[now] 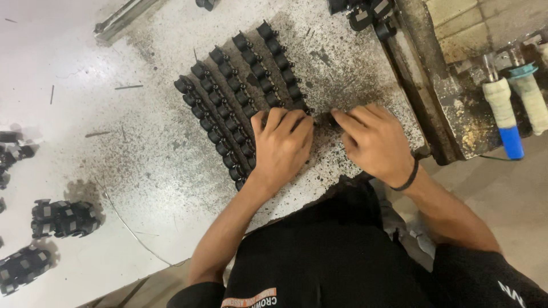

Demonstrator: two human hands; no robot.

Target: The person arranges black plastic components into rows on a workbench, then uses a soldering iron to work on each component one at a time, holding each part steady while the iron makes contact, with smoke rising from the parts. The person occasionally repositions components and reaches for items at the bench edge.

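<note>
Grimy and speckled with dark dust, a pale worktable (pixel 142 148) is being used as the bed for rows of small black moulded parts (pixel 240 85), which are being laid in slanting lines toward its far edge. More clumps of the same black parts (pixel 63 218) are lying well apart at the left, and wrapped tool handles (pixel 502 108) are resting on a stained bench at the right.

The left hand (pixel 282 145) is being pressed palm-down, fingers loosely curled, over the near ends of the rows; nothing is being gripped by it that can be seen. The right hand (pixel 371 140) is being held just beside it, fingertips drawn together on a small dark piece (pixel 330 120) at the end of the outermost row; whether that piece is truly pinched cannot be told.

For the step to be done well, the rows are probably best steadied under the flat hand while the end piece is being nudged snug against its neighbour.
</note>
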